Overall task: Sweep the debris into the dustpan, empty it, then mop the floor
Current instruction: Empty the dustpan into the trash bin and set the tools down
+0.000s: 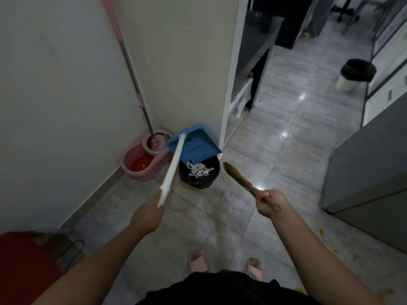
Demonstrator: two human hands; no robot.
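Observation:
My left hand [149, 211] grips the lower end of a long white handle [172, 168] that carries a blue dustpan [193, 143]. The pan is tilted over a black-lined bin [199, 172], and white paper scraps [199, 169] lie inside the bin. My right hand [269, 203] holds a small brown hand broom [237, 176] by its handle, bristles pointing toward the bin. A pink mop bucket [143, 160] stands in the corner to the left of the bin, with the mop's pink and metal pole [130, 64] leaning on the wall.
A white wall runs along the left and a partition edge [229, 84] stands behind the bin. A grey cabinet [370, 183] is at the right, with orange stains [321, 233] on the tiles beside it. A second lined bin [354, 73] stands far right. A red object [24, 267] sits lower left.

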